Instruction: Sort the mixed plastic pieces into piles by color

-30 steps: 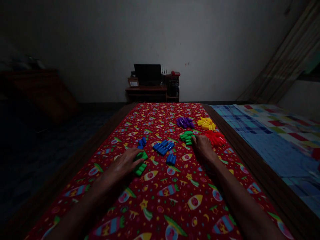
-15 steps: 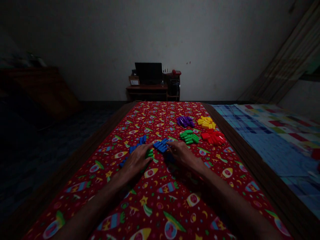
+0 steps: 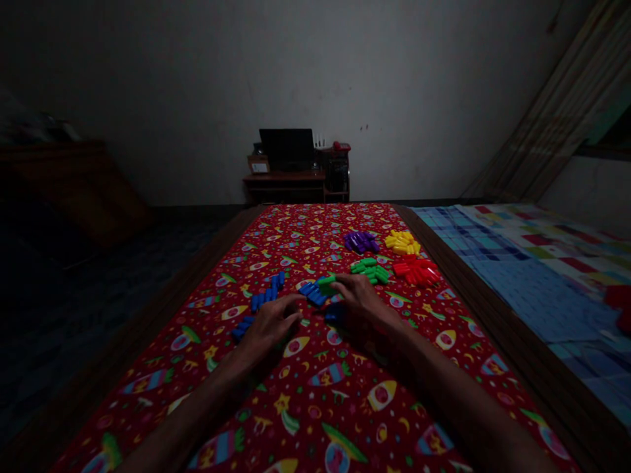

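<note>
My left hand (image 3: 269, 325) lies flat with fingers stretched on the red patterned cloth (image 3: 320, 394), just right of a loose row of blue pieces (image 3: 266, 295). My right hand (image 3: 362, 299) is curled, its fingertips pinching a small green cluster (image 3: 327, 284) above a blue cluster (image 3: 313, 293). Another blue piece (image 3: 335, 314) sits under its palm edge. Farther back lie sorted piles: green (image 3: 371, 269), red (image 3: 417, 270), purple (image 3: 361, 241) and yellow (image 3: 401, 243).
Dark wooden edges (image 3: 493, 315) border the cloth on both sides. A blue checked mat (image 3: 532, 276) lies to the right with a red object (image 3: 618, 302) on it. A desk with a monitor (image 3: 288, 164) stands against the far wall. The room is dim.
My right hand left the green pile and came back to the middle. The green cluster went from under my left hand to my right fingertips. My left hand now rests flat.
</note>
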The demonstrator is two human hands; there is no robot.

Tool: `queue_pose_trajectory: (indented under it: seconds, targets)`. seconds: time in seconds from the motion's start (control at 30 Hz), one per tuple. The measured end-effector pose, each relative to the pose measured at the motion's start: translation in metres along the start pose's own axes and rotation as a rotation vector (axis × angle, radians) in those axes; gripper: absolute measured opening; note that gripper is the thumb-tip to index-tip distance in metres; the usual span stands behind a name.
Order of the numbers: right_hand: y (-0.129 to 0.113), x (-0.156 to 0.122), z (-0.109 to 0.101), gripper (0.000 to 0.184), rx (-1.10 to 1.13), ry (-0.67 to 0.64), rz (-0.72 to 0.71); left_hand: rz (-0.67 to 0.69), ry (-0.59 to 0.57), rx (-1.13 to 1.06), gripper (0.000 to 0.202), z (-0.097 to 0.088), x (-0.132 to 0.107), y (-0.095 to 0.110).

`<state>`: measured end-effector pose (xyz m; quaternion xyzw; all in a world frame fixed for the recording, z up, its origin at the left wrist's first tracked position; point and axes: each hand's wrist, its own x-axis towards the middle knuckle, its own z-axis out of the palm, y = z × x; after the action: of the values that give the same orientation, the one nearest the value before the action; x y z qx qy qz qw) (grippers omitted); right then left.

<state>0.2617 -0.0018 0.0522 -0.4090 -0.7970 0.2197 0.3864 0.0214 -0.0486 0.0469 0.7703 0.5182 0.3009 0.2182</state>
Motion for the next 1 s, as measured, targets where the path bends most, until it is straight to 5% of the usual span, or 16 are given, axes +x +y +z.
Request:
queue_pose_trajectory:
  seconds: [0.13,0.33,0.67,0.77,0.9,1.0]
  targets:
    - [0.015,0.008,-0.018,0.029,0.079,0.136,0.078,0.045,0.053,0.004,0.038,0.003,0.004,0.004]
    - [-0.009,-0.001,0.002,0.026,0.103,-0.160,-0.080,0.077,0.019,0.068,0.030,0.014,0.012,0.014]
    - [-0.008,-0.002,0.012,0.029,0.144,-0.225,-0.021,0.065,-0.019,0.084,0.032,0.013,0.012,0.014]
    - [0.000,0.000,0.002,0.031,0.077,-0.109,0.034,0.095,-0.026,0.130,0.034,0.008,0.007,0.009]
    - [0.022,0.004,-0.033,0.026,-0.261,0.242,0.185,0.195,-0.050,0.232,0.035,-0.006,-0.012,-0.005]
    - [0.038,0.005,-0.058,0.029,-0.563,0.302,0.280,0.189,-0.057,0.340,0.039,-0.017,-0.025,-0.016]
